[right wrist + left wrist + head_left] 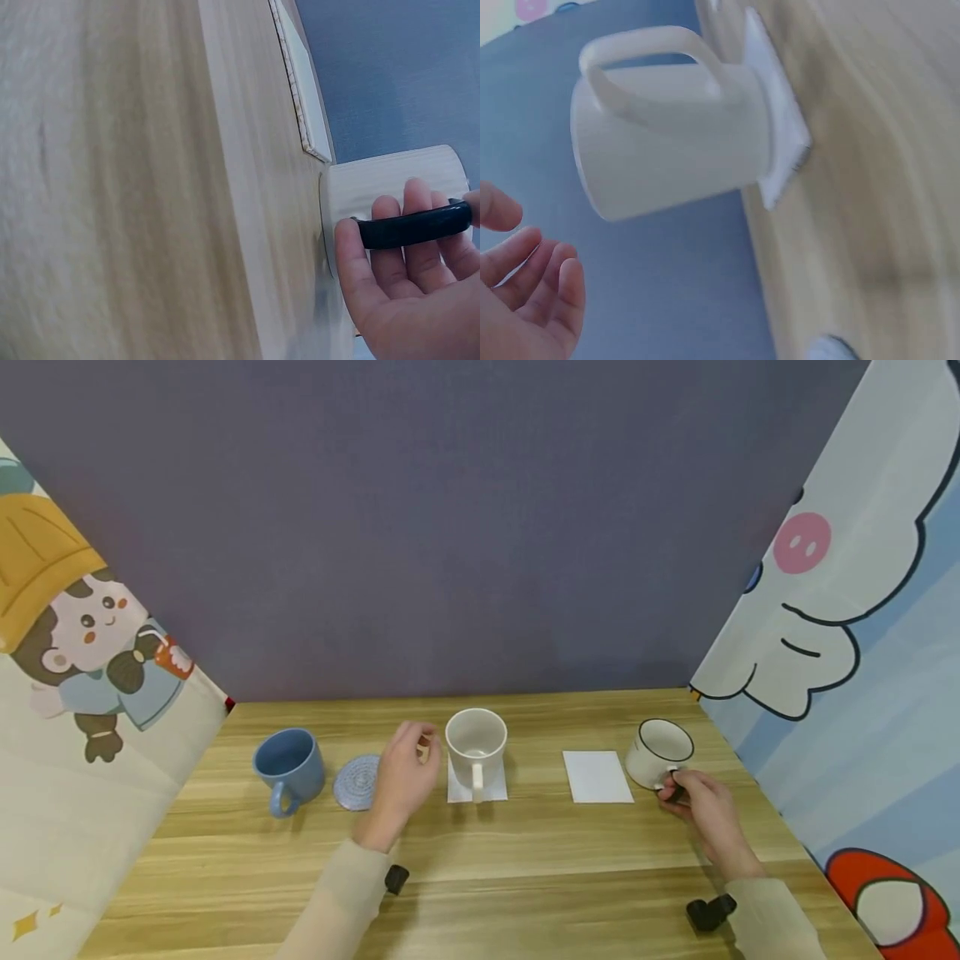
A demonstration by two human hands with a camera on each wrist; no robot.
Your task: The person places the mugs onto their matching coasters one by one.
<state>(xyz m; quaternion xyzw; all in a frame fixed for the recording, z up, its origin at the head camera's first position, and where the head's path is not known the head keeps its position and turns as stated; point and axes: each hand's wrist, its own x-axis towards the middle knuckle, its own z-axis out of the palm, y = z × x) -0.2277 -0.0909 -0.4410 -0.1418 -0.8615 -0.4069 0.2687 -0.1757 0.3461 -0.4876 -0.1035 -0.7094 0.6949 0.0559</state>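
Observation:
A plain white mug (463, 760) stands upright on a white square coaster (498, 790) at the middle of the table, its handle toward me. Just left of that mug, apart from it, my left hand (406, 770) hovers with loosely bent fingers and nothing in them. The left wrist view shows the gap between the mug (667, 150) and the hand (529, 300). At the right, my right hand (708, 817) grips the black handle (412, 227) of a white mug with a dark rim (643, 766). Its fingers pass behind the handle; the thumb is mostly cut off in the right wrist view.
A bare white square coaster (598, 777) lies left of the dark-rimmed mug. Farther left are a round blue patterned coaster (352, 785), partly behind my left hand, and a blue mug (302, 774). A grey wall (465, 543) rises behind the wooden table (525, 893).

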